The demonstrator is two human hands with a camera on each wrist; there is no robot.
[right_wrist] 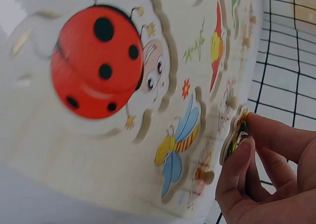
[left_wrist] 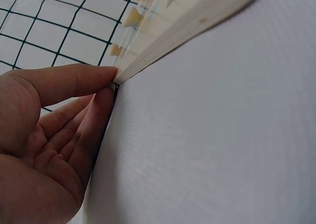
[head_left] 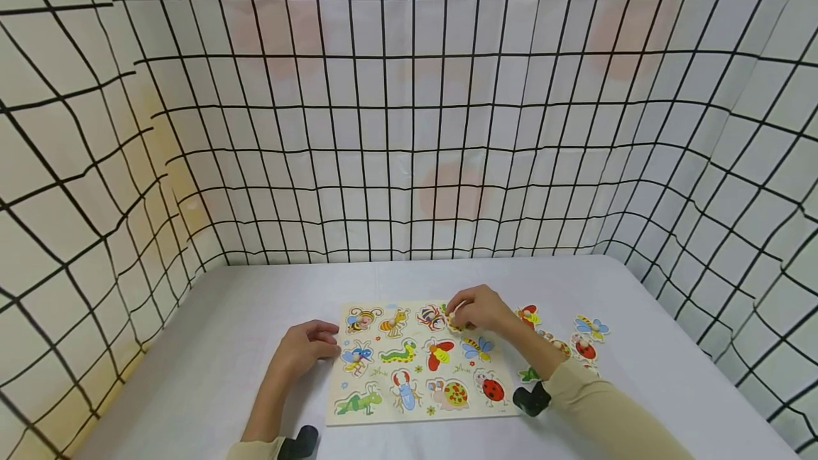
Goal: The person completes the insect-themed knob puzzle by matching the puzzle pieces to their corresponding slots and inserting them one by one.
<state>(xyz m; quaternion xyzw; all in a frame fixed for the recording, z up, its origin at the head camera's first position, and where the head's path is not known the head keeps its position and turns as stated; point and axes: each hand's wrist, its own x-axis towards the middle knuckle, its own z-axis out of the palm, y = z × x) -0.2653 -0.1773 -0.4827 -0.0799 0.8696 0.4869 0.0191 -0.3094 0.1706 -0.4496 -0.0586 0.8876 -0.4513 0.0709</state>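
A pale wooden insect puzzle board (head_left: 383, 418) lies on the table. My left hand (head_left: 305, 349) rests at its left edge; thumb and fingertips touch the board's side, as the left wrist view shows. Over the upper right corner, my right hand (head_left: 483, 309) pinches a thin wooden puzzle piece (right_wrist: 230, 140) between thumb and forefinger. It appears nearly edge-on in the right wrist view, with green and yellow on its face; the fingers hide part of it. Nearby on the board are a spider (head_left: 431, 316), a winged blue insect (head_left: 478, 348) and a ladybird (head_left: 491, 387).
Right of the board lie several loose pieces, among them a blue-winged insect (head_left: 591, 327), a ladybird piece (head_left: 584, 347) and a red-winged insect (head_left: 529, 315). The right forearm partly covers this group. A black wire grid (head_left: 412, 106) surrounds the table's back and sides.
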